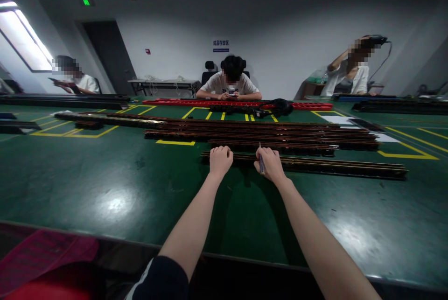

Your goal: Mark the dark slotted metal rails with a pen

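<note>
A long dark rail (336, 166) with thin brass-coloured edges lies crosswise on the green table. My left hand (220, 160) is closed over this rail near its left end, with the fingertips hidden behind it. To the right, my right hand (271, 162) rests against the same rail and wraps around a slim pen-like tool (262, 165). The tool stands nearly upright with its thin tip pointing up and away; its exact kind is unclear. Just beyond both hands lies a bundle of similar dark rails (259, 128) with reddish-brown edges.
Red slotted strips (308, 106) and a heap of black cables (278, 106) lie further back. Dark bars (63, 102) stretch along the far left. Yellow tape (175, 143) marks the green tabletop (70, 174). Across the table sit a person (229, 80) and others at either side.
</note>
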